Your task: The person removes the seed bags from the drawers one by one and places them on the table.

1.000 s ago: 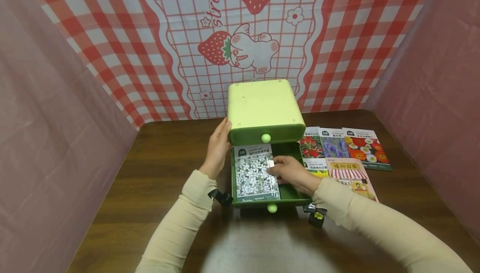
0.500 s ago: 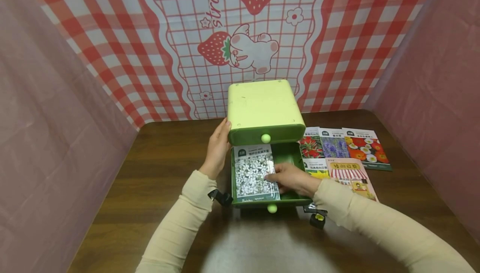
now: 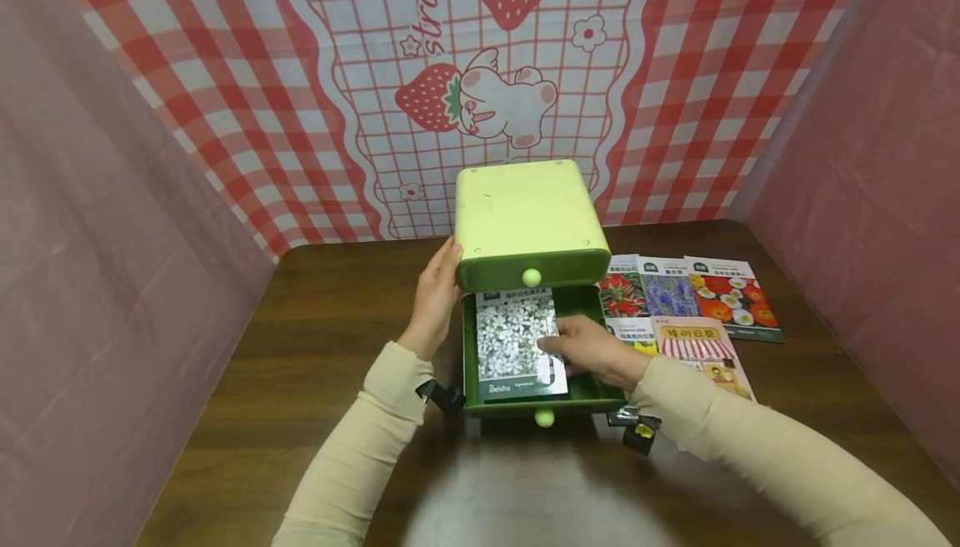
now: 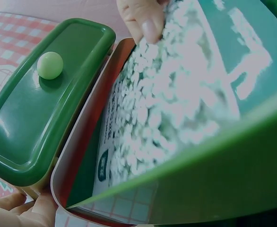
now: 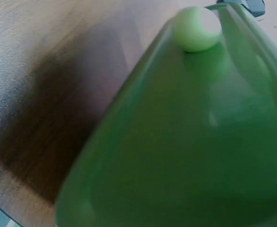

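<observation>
A small two-drawer storage box (image 3: 528, 205) with a pale yellow-green top stands on the table. Its lower green drawer (image 3: 588, 404) is pulled out. Inside that drawer lies a white-flower seed packet (image 3: 513, 334), tilted a little. My right hand (image 3: 596, 351) pinches the packet's right edge, thumb on top and fingers beneath. At the box's left side my left hand (image 3: 435, 293) rests against the wall with fairly straight fingers. In the left wrist view the packet (image 4: 176, 94) reaches under the upper drawer (image 4: 44, 104). The right wrist view shows mainly the drawer front (image 5: 190, 142); the hand is outside it.
Several more seed packets lie right of the box, among them purple flowers (image 3: 670, 293), orange poppies (image 3: 735, 297) and a pink packet (image 3: 701, 347). The wooden table (image 3: 315, 347) extends to both sides. A red checked cloth (image 3: 360, 147) hangs behind, with pink curtains at the sides.
My right hand shifts slightly and draws the white-flower packet to the right, its top edge sliding further under the upper drawer. The left hand and the box stay in place.
</observation>
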Available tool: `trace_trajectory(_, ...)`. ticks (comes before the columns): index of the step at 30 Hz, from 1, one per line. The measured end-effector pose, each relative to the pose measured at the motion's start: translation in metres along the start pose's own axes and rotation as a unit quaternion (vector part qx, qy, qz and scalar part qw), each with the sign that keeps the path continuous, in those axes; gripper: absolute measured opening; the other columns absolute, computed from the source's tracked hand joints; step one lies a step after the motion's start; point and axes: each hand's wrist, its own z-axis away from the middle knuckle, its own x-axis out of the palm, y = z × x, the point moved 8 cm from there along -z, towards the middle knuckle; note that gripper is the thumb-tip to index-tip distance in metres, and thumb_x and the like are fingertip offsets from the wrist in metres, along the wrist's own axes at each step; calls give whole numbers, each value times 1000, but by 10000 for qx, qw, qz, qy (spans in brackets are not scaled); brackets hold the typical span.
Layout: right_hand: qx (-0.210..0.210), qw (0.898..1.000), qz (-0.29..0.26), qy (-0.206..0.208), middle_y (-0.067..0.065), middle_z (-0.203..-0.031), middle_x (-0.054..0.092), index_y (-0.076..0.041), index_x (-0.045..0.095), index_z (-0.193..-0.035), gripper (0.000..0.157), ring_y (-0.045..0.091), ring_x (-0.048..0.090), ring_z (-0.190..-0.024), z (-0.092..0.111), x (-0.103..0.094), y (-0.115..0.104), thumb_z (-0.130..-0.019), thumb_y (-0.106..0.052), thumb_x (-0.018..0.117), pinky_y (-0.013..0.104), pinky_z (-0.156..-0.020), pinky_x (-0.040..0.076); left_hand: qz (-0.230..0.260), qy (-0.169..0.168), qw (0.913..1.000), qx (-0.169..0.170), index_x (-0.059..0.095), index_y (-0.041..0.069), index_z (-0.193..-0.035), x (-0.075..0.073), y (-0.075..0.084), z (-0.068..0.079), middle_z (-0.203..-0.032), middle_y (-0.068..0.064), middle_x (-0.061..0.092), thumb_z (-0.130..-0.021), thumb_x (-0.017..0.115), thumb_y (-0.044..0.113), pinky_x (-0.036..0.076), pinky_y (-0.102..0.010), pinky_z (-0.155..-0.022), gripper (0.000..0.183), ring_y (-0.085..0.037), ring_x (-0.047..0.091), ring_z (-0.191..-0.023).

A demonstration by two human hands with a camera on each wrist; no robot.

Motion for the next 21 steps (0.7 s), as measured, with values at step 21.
trace_trajectory(21, 129, 9995, -141, -266, -5, -58, 29, -13, 37, -69, 38, 10, 27, -54, 42, -31, -1, -98, -25, 60, 25, -54, 35, 17, 65, 9999, 96, 34, 16, -153, 0, 0, 0, -158, -3, 35, -104, 44, 40, 43, -42, -111, 56, -21, 45, -137)
